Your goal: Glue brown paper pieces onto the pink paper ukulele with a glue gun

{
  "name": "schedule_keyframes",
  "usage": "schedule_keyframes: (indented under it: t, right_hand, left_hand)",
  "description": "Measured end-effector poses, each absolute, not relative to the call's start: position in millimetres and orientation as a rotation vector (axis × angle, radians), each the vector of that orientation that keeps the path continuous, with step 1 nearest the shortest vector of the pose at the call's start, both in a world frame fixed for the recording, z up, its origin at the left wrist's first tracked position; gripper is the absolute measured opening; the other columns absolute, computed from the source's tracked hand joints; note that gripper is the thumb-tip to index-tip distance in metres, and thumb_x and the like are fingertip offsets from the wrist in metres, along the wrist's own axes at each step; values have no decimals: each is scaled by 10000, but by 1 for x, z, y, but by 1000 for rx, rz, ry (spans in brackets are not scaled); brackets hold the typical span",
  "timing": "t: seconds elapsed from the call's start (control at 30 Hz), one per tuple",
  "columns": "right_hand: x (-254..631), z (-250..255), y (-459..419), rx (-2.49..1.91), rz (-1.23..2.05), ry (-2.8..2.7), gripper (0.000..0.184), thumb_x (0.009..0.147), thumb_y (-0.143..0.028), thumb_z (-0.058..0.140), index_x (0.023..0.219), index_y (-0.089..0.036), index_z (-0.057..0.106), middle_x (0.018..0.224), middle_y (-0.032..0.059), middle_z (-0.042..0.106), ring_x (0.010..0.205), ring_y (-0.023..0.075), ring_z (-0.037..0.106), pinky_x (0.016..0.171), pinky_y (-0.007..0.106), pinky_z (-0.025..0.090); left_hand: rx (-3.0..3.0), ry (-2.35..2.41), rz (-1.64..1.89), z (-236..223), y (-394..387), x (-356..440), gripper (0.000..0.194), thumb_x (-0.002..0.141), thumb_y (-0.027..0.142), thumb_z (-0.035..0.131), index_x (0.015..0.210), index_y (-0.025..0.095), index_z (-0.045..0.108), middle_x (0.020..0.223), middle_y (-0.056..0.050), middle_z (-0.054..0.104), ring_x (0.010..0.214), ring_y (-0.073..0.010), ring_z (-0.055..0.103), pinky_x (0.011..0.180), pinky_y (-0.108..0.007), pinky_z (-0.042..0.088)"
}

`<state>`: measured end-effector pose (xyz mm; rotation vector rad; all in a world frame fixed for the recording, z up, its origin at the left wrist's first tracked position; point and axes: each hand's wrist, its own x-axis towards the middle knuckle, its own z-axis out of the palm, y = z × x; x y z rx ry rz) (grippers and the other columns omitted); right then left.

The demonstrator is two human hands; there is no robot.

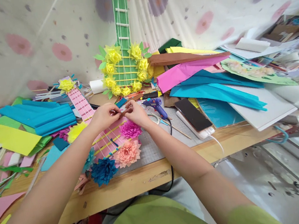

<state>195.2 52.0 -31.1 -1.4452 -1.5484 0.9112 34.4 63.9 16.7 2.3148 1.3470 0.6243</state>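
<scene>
Above the body of a pink paper guitar (pixel 81 101), my left hand (pixel 107 115) and my right hand (pixel 136 114) meet with fingertips pinched. Between them is a small piece of brown paper (pixel 123 113), mostly hidden by the fingers. Paper flowers ring the guitar's body: a magenta flower (pixel 130 129) just below my right hand, a peach flower (pixel 128 153), a dark blue flower (pixel 103 171) and a yellow flower (pixel 76 132) beside my left wrist. White strings and yellow bars cross the pink face.
A green guitar (pixel 123 30) with yellow flowers leans upright at the back. Right of my hands lie a purple glue gun (pixel 158 108), a tape roll (pixel 153 118) and a phone (pixel 193 114) on a white power strip (pixel 196 129). Folded blue paper (pixel 39 116) lies left; crepe sheets (pixel 188 70) are piled right.
</scene>
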Motion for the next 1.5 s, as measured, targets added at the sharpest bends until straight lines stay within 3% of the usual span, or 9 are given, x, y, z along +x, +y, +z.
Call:
schedule_keyframes:
  t: [0.33, 0.5, 0.77, 0.97, 1.17, 1.37, 1.5]
  right_hand:
    - [210, -24, 54, -1360, 1023, -1688, 294, 680, -129, 532, 947, -233, 465, 830, -21, 711, 785, 164, 664, 720, 307, 485]
    - [208, -29, 54, -1349, 938, -1747, 325, 669, -54, 511, 933, -237, 459, 854, -10, 703, 837, 167, 659, 759, 317, 479]
    - [199, -27, 51, -1407, 811, -1801, 342, 667, -98, 582, 937, -251, 439, 844, -15, 700, 848, 189, 633, 804, 352, 457]
    - [201, -26, 54, -1336, 929, -1680, 331, 663, -113, 600, 918, -235, 427, 807, -30, 661, 825, 165, 645, 787, 334, 473]
    - [221, -14, 52, -1161, 907, -1446, 297, 665, -200, 635, 890, -233, 443, 796, -16, 639, 799, 157, 644, 763, 324, 492]
    - [269, -5, 45, -1134, 389, -1170, 188, 741, -296, 561, 880, -223, 457, 799, 19, 594, 736, 148, 586, 729, 321, 495]
    - [292, -26, 47, -1253, 207, -1056, 226, 773, -401, 538, 870, -214, 456, 812, 35, 556, 728, 156, 555, 744, 338, 492]
  left_hand:
    - [2318, 1389, 566, 16, 65, 35, 209, 692, 300, 543, 752, 194, 712, 823, -40, 694, 780, -184, 641, 760, -289, 511]
    - [2287, 1416, 585, 15, 66, 33, 204, 680, 294, 554, 763, 184, 704, 845, -42, 689, 772, -173, 637, 754, -275, 512]
    - [2268, 1420, 594, 20, 59, 28, 189, 700, 297, 550, 760, 184, 689, 883, -49, 688, 807, -179, 642, 780, -286, 516]
    - [2274, 1458, 676, 28, 58, 13, 202, 706, 306, 556, 799, 181, 686, 896, -53, 696, 835, -197, 642, 770, -301, 512]
    - [2076, 1658, 1009, 29, 55, -1, 128, 688, 296, 601, 746, 192, 648, 811, -29, 687, 782, -181, 638, 725, -280, 510]
    - [1492, 1433, 1824, 32, 59, -11, 163, 746, 310, 605, 823, 180, 545, 770, 24, 613, 684, -87, 599, 661, -240, 501]
    - [1278, 1470, 1789, 35, 63, -16, 154, 792, 294, 554, 877, 178, 497, 713, 79, 573, 599, -35, 558, 600, -206, 452]
